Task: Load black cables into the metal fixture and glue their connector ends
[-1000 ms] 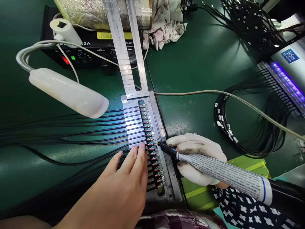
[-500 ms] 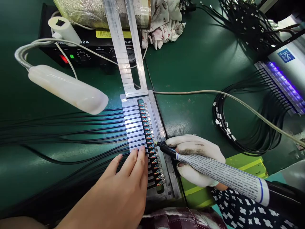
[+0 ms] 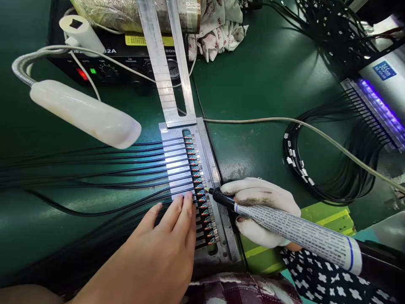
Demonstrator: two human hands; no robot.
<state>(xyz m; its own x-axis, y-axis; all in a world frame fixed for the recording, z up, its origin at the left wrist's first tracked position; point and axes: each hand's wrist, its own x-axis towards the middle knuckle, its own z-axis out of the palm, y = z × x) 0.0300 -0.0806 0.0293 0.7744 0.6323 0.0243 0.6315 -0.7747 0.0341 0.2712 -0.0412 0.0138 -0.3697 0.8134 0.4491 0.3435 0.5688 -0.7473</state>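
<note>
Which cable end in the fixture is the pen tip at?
The cable end just below mid-row, level with the left hand's fingertips: the tip of the pen held in the gloved right hand sits at it alone.

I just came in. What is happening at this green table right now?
A person works with both hands. The gloved right hand grips a pen-shaped tool and holds its black tip at the row of wire ends lined up in a metal fixture. The bare left hand lies flat and open on the black cables beside that row. A white lamp lights the fixture, and a coil of cables lies to the right.
</note>
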